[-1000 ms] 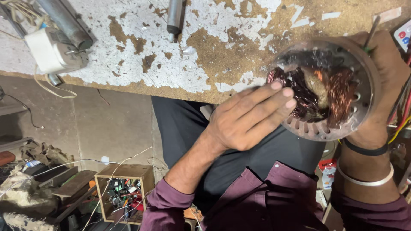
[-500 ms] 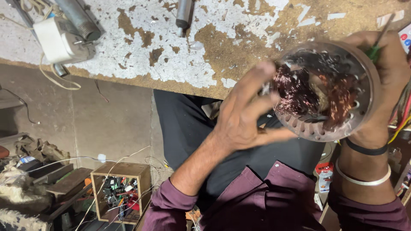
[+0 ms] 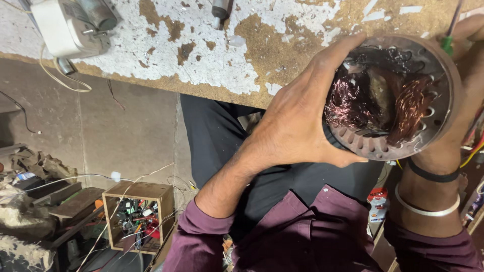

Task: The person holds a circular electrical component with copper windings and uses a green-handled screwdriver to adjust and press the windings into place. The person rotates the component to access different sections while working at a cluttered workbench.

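A round metal motor stator [image 3: 437, 106] with reddish copper windings [image 3: 353, 103] inside is held in front of my chest, below the table's edge. My left hand [image 3: 297, 123] clasps its left rim, with the index finger curled over the top and the thumb under the bottom edge. My right hand [image 3: 461, 95] cups the stator from the right and from behind. A thin green-handled tool [image 3: 446, 43] sticks up between my right fingers at the stator's top. On my right wrist are a black band [image 3: 433, 174] and a pale bangle [image 3: 428, 209].
A worn wooden table [image 3: 252, 55] with flaking white paint runs across the top. On it lie a white box with a cord [image 3: 60, 30] and a grey cylinder [image 3: 98, 12]. A wooden box of wired parts [image 3: 136, 216] stands on the floor at the lower left.
My left hand lifted its flat fingers off the windings and wrapped around the stator's left rim. The stator now sits closer and larger in view.
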